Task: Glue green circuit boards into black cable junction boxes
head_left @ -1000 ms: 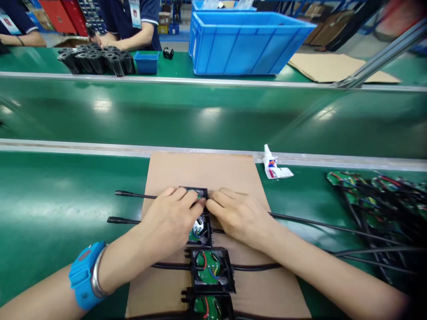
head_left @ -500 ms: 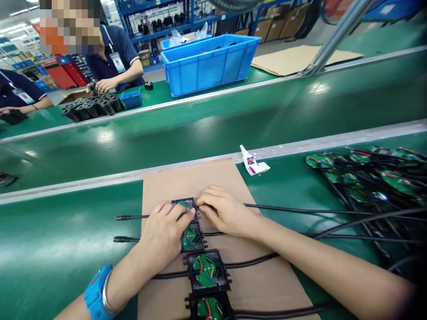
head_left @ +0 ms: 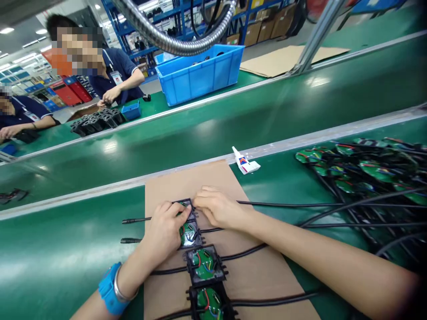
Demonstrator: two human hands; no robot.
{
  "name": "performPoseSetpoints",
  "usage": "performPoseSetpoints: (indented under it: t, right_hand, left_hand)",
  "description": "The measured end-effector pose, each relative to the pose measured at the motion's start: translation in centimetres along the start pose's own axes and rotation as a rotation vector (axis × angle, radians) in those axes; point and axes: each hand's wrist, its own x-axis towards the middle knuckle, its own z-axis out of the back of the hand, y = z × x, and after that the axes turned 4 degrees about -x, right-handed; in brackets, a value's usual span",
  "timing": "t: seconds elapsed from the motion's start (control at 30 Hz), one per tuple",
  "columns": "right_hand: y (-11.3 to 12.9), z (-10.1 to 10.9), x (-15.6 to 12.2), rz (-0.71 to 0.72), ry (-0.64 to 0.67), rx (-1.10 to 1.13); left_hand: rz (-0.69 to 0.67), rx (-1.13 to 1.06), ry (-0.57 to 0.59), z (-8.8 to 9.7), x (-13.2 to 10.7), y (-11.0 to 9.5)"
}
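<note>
View tilted further, hands (head_left: 163,226) (head_left: 222,209) at black open case (head_left: 191,215) (green board (head_left: 183,203) inside), grip unclear

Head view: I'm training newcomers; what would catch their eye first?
The big blue crate at upper centre likely draws the eye first. Next comes the heap of cabled green circuit boards at right. Centrally, the left hand and right hand are at the farthest black housing on the cardboard sheet.
</note>
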Motion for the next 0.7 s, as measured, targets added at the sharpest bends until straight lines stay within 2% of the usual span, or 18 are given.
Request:
performPoseSetpoints:
  t: [0.07, 0.17, 0.27, 0.37, 0.47, 0.6, 0.7]
  right_hand:
    - [0.2, 0.4, 0.1, 0.006, -0.001, -0.007]
    - [1.6, 1.4, 0.8, 0.005, -0.009, -0.054]
    - [4.1, 1.7, 2.4, -0.038, 0.098, -0.210]
    - [6.7, 1.0, 4.0, -0.069, 0.251, -0.325]
    - [8.2, -0.3, 4.6, -0.050, 0.291, -0.339]
    - [8.7, -1.5, 4.7, 0.037, 0.315, -0.399]
    - [8.5, -1.6, 5.1, 0.033, 0.335, -0.386]
  left_hand:
    - [0.067, -0.121, -0.010, 1.0, -0.2, 0.4]
    - [0.215, -0.222, -0.098, 2.9, -0.6, 1.9]
    - [0.299, -0.218, -0.124, 4.0, -1.0, 3.6]
    - [0.302, -0.262, -0.083, 3.7, -1.1, 4.3]
    - [0.293, -0.315, -0.061, 3.0, -1.2, 4.3]
    - [0.273, -0.346, -0.033, 2.6, -1.1, 4.7]
    - [0.258, -0.305, -0.034, 2.7, -0.8, 4.8]
